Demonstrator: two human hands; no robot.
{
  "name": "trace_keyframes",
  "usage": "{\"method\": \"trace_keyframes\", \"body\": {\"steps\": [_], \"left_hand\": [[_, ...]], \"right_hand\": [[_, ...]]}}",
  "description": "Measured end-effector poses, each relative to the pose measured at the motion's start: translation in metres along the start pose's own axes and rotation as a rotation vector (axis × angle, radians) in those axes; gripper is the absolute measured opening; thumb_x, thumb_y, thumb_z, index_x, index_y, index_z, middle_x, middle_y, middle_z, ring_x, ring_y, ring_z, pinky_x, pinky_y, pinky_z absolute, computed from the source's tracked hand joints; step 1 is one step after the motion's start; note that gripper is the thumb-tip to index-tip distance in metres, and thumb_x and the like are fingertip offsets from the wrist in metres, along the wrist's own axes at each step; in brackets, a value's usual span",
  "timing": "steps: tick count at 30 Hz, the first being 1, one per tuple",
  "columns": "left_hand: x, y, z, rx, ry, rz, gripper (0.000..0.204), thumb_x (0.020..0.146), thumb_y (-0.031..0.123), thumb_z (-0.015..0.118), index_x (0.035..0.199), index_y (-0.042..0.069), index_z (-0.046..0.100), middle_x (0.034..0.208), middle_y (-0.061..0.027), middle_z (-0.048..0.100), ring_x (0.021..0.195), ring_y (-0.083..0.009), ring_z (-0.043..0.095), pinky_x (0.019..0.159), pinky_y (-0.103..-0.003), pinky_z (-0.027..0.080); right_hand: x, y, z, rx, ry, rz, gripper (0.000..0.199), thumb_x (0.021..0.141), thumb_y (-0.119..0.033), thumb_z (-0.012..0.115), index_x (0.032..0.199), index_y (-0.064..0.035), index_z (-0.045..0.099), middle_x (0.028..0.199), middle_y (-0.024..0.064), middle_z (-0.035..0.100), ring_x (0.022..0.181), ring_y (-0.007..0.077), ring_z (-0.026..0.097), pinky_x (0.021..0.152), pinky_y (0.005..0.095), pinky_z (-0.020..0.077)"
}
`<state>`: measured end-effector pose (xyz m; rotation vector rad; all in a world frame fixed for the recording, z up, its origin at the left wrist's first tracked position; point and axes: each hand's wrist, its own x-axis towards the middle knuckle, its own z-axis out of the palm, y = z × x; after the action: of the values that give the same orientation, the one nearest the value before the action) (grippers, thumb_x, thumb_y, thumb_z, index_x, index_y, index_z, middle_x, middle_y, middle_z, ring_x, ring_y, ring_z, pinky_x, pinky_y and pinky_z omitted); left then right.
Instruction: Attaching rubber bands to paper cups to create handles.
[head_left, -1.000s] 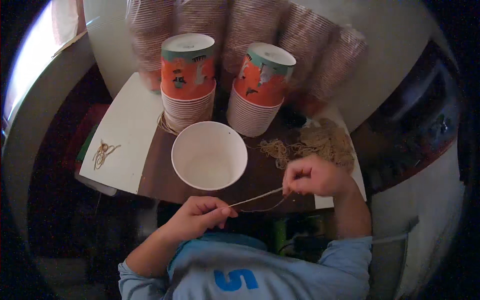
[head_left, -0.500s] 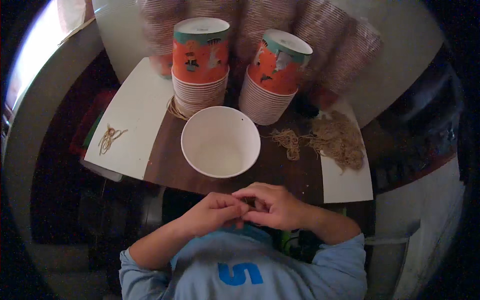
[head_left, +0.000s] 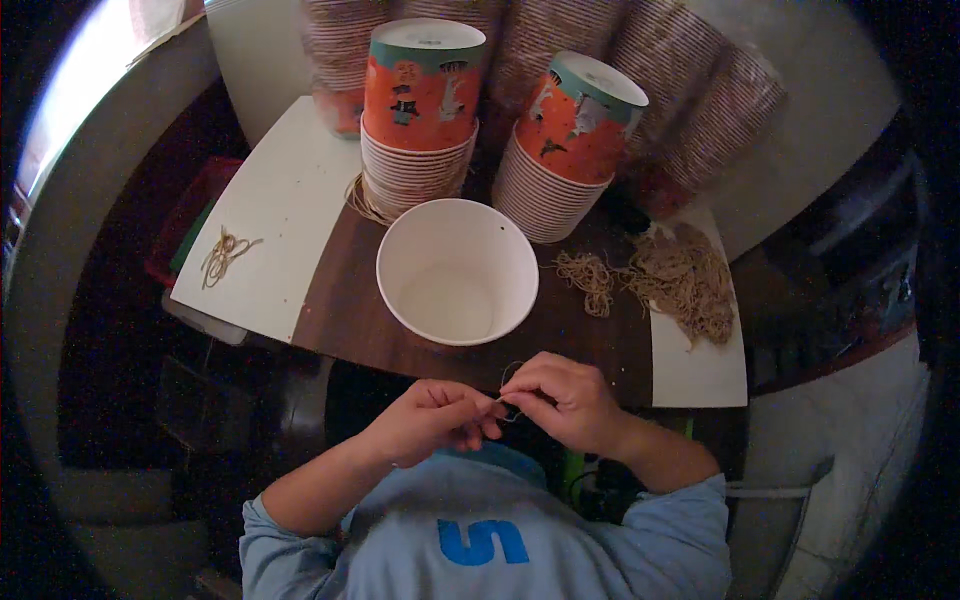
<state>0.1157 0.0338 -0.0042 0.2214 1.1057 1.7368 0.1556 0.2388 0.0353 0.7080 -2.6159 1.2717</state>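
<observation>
Just beyond the table's near edge, my left hand [head_left: 432,420] and my right hand [head_left: 568,402] meet in front of my body. A thin tan cord [head_left: 507,378] is pinched between the fingertips of both, and a loose loop of it arcs up beside my right fingers. Ahead of the hands, a white paper bucket [head_left: 455,285] stands on the table with its mouth up and tipped toward me. Inside, near its rim, shows a small dark spot. Neither hand touches the bucket.
Behind it rise two stacks of upturned orange-and-green paper buckets, one left [head_left: 420,110] and one right [head_left: 572,125]. Tan cords [head_left: 228,258] lie on the left white panel; a small tangle [head_left: 585,278] and larger heap [head_left: 688,285] lie right. Plastic-wrapped bucket stacks [head_left: 555,40] line the back.
My hands have drawn slightly apart, and the cord's loop now shows between them. The whole view has shifted a little; the bucket and stacks keep their places on the table.
</observation>
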Motion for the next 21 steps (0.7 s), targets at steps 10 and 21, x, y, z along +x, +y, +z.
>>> {"method": "trace_keyframes", "body": {"steps": [10,21], "left_hand": [[0.0,-0.001,-0.001,0.054,0.094,0.077,0.015,0.087,0.018,0.058,0.092,0.004,0.062,0.079,-0.0037,0.063,0.067,-0.009,0.057,0.061,-0.022,0.047],[-0.004,-0.008,0.01,0.693,0.314,0.467,0.012,0.078,0.007,0.065,0.089,0.002,0.062,0.078,-0.0064,0.063,0.071,-0.0128,0.06,0.061,-0.025,0.049]], "right_hand": [[0.004,-0.005,0.0,0.079,-0.087,0.099,0.012,0.077,-0.003,0.064,0.088,-0.0034,0.06,0.079,0.0087,0.057,0.071,0.021,0.058,0.062,0.0286,0.0476],[-0.002,0.0,0.001,-0.125,-0.064,-0.151,0.014,0.072,-0.005,0.067,0.084,-0.0041,0.061,0.075,0.0097,0.057,0.063,0.025,0.058,0.054,0.0333,0.0485]]}}
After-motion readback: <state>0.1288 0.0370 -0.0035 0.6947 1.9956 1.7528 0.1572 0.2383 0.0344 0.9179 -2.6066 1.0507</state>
